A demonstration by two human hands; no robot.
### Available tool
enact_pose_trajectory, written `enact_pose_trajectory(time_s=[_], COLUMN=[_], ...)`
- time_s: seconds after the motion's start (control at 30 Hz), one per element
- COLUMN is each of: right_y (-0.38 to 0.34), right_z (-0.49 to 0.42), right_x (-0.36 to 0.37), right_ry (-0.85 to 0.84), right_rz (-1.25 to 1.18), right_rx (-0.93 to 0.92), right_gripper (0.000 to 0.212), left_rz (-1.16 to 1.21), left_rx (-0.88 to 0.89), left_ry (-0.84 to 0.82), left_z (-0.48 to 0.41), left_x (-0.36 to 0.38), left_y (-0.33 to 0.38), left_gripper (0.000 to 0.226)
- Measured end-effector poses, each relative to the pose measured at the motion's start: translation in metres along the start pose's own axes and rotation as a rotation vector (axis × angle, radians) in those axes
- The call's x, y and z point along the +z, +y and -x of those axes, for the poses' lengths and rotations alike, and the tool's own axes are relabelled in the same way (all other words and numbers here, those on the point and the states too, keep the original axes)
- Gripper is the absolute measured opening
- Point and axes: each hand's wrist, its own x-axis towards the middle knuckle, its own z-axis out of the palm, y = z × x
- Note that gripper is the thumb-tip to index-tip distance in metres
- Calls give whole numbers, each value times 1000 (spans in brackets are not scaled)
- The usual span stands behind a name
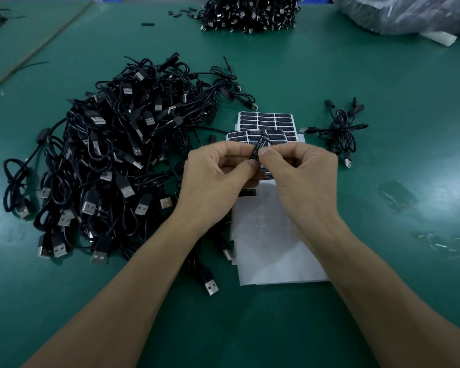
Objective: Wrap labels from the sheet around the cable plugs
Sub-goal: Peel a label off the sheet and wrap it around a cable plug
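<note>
label pinched between both hands above the sheets

label [259, 147], a narrow black strip with white print, stands tilted almost upright in the middle of the view, raised above the table. the left hand [218, 176] holds its lower end, thumb and curled fingers closed on it. the right hand [300, 171] meets it from the other side, thumb tip and forefinger pressed against the strip. the fingertips of both hands are together on the label, touching one another. whether a plug sits inside the strip cannot be told, since the fingers cover it.

just behind the hands lies the label sheet [266, 123], rows of black labels on white backing, with a second sheet overlapping its near edge. under the wrists lies a white backing sheet [271, 248], mostly bare, with one loose black label [247, 193] near its upper left corner.

left of the hands spreads a big cable pile [112, 155], black leads with silver usb plugs in a tangle. one usb plug [210, 285] lies near the left forearm, beside the backing sheet. to the right, well apart from the pile, sits a small cable bundle [340, 128]. at the far edge is another heap of cables [250, 11], and a plastic bag [409, 11] fills the far right corner. all rest on the green table [383, 75].
</note>
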Motion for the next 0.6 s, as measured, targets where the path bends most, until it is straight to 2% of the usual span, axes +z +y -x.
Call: enact_pose_trajectory(time_s=[0.6], right_y=[-2], right_z=[2], right_x=[4], right_ry=[33], right_rz=[-3], right_rx=[20], right_gripper=[9], left_rz=[-48], left_rx=[64], left_ry=[9], left_z=[1], left_x=[2], left_y=[-2], left_gripper=[28])
